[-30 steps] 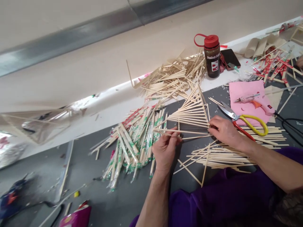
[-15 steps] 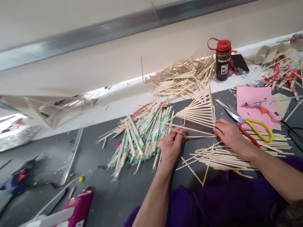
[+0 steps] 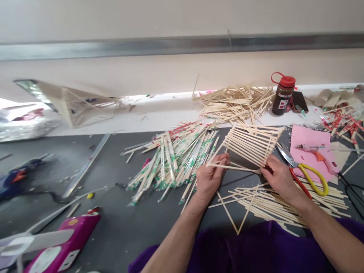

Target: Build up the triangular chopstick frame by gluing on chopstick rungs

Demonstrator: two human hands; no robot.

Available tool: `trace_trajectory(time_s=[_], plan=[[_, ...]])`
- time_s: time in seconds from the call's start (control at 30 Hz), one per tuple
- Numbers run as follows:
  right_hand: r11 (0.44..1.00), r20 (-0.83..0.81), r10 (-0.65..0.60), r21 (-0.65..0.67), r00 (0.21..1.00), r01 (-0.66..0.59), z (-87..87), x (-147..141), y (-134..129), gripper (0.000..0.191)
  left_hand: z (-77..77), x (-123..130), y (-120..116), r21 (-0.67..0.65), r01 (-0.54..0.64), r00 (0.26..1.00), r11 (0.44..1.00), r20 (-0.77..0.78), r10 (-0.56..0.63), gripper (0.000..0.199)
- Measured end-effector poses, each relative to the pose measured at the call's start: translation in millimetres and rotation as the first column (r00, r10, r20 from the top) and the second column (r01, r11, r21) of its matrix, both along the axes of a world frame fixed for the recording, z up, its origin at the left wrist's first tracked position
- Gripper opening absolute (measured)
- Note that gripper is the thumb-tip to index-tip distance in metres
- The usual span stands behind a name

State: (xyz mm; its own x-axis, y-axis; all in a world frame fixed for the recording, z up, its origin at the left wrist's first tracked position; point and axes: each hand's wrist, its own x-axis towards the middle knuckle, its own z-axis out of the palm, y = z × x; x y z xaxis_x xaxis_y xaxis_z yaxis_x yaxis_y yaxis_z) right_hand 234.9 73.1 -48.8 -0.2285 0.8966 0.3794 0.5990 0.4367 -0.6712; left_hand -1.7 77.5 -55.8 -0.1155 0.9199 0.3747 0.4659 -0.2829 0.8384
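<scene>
Between my two hands is a frame of pale wooden chopsticks (image 3: pixel 247 143), built of several sticks lying side by side in a fanned, twisted surface. My left hand (image 3: pixel 212 175) is closed on its near left corner. At the near right corner, the fingers of my right hand (image 3: pixel 277 172) pinch the frame. Loose chopsticks (image 3: pixel 264 201) lie on the dark table below, partly under my right forearm. Scissors (image 3: pixel 295 165) with one yellow and one red handle rest beside my right hand. Wrapped chopsticks (image 3: pixel 173 163) are heaped left of my left hand.
A pink glue gun (image 3: pixel 320 155) lies on a pink sheet (image 3: pixel 301 138) at right. Behind are a heap of bare chopsticks (image 3: pixel 236 102), a red-capped bottle (image 3: pixel 283 94) and a phone (image 3: pixel 299 101). A magenta box (image 3: pixel 68 239) and a blue tool (image 3: pixel 19 176) are at left.
The chopstick frame has tilted in my hands, so its row of sticks now shows as a broader slanted face. The camera view has levelled. Both hands still hold the frame.
</scene>
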Motion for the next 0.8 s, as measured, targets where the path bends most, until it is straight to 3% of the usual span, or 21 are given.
trace_trajectory(time_s=[0.23,0.4,0.6,0.8], plan=[[0.974,0.057,-0.091,0.215,0.994,0.077,-2.0,1.9,0.5,0.018,9.2,1.8,-3.5,0.23,0.064,0.989,0.971,-0.144,-0.031,0.019],[0.98,0.027,-0.095,0.181,0.995,0.089,-3.4,4.0,2.0,0.016,17.2,4.2,-4.6,0.385,0.124,0.972,0.915,-0.232,-0.035,0.016],[0.988,-0.068,-0.112,0.097,0.991,0.119,-2.5,8.5,4.4,0.006,14.8,5.7,-6.8,0.397,0.177,0.936,0.901,-0.35,-0.03,0.018],[0.992,-0.031,-0.124,0.012,0.992,0.125,-7.4,11.8,8.0,0.004,9.6,6.8,-5.7,0.364,0.204,0.931,0.909,-0.358,-0.066,0.011]])
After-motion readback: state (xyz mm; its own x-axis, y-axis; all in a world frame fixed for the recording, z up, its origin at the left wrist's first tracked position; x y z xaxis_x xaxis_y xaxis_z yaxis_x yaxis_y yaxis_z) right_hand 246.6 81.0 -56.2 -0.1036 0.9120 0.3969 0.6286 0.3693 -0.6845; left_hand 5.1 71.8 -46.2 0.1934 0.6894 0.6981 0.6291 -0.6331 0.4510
